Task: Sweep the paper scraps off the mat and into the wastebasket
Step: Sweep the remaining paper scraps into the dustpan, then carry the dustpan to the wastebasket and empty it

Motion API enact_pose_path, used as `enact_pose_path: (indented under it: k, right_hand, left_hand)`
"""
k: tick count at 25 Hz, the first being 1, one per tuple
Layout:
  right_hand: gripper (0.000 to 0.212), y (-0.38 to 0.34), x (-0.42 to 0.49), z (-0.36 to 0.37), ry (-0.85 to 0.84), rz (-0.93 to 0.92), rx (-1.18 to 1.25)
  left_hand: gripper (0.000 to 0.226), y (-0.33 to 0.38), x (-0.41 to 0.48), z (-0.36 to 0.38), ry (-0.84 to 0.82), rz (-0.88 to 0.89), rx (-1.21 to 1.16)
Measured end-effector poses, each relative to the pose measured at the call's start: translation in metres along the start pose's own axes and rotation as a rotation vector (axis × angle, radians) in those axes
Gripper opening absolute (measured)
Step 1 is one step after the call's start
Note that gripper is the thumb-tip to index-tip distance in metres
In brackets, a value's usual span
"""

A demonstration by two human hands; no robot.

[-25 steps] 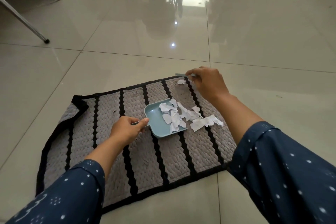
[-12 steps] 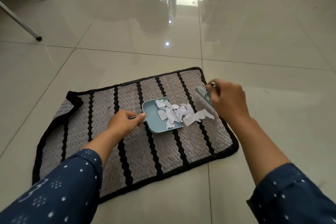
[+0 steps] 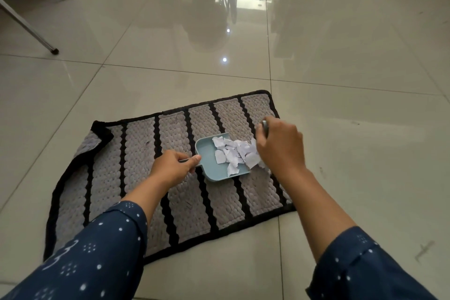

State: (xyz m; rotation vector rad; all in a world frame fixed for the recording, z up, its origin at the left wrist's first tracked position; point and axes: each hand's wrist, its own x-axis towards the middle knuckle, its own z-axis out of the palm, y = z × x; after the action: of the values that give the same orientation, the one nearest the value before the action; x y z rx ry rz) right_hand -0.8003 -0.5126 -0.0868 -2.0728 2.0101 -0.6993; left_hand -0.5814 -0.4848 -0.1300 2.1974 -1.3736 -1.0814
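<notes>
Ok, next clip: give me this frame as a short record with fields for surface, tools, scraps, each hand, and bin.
surface: striped mat on tiled floor
dustpan: light blue dustpan, resting on the mat
scraps: paper scraps piled in and at the open edge of the dustpan
left hand: left hand, grip closed on the dustpan handle
right hand: right hand, grip closed on a small brush, mostly hidden
bin: not in view
</notes>
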Motion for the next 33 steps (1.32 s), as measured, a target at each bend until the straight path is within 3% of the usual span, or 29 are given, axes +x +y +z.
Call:
enact_pose_path:
  k: [17,25,33]
  right_hand:
    - [0.027,-0.04,0.026,-0.005,-0.054,0.009,0.225]
    - [0.025,-0.146,0.025,-0.039,-0.107,-0.159,0.236]
    - [0.025,-0.318,-0.014,-0.033,-0.186,-0.298,0.312]
  left_hand:
    - [0.044,-0.021,-0.013,-0.027,-0.011,-0.011,-0.236]
    - [0.046,-0.051,-0.052,-0.113,0.007,-0.006,-0.383]
    - [0.042,-0.152,-0.114,-0.257,0.083,-0.066,-0.461]
